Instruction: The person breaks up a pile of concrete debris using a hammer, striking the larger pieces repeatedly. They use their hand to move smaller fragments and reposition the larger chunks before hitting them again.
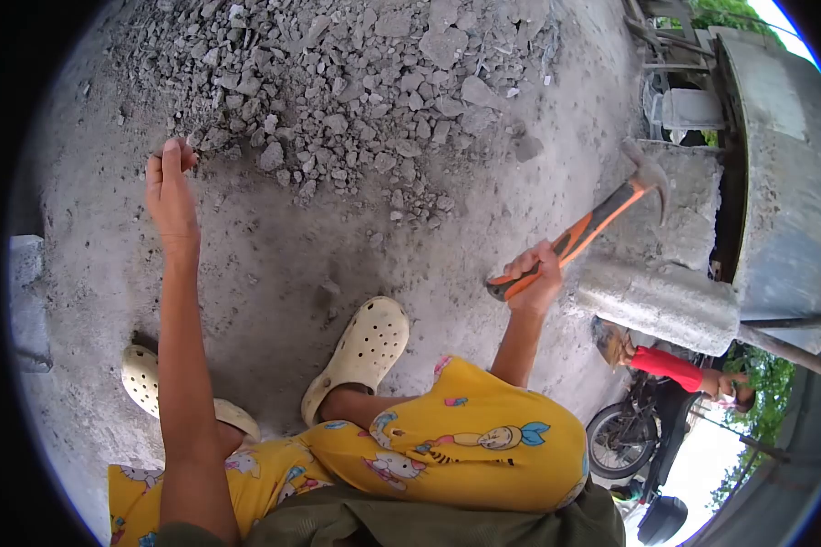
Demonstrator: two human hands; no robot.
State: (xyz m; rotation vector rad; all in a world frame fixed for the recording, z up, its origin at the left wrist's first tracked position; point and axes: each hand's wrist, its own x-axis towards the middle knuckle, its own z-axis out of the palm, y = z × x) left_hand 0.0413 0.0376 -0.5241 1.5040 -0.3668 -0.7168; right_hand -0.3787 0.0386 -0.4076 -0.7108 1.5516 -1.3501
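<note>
Head view. Reaching forward with the left hand (171, 187), fingers drawn close together at the near edge of the rubble pile (356, 82), touching small grey pieces; impossible to tell whether pinching one. Gripping a hammer (602, 219) in the right hand (531, 278), fist closed round the orange-and-black handle, steel head raised up and right of the fist. Between the hands, bare concrete floor (274, 264); below them, cream clogs (365, 351). Just right of the right hand, a concrete block (657, 301); past it, someone's red sleeve (670, 366).

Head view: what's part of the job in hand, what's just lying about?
In use: claw hammer in right hand; left hand at the edge of the rubble pile.
Lying about: concrete cylinder, motorbike, concrete block at left edge.
</note>
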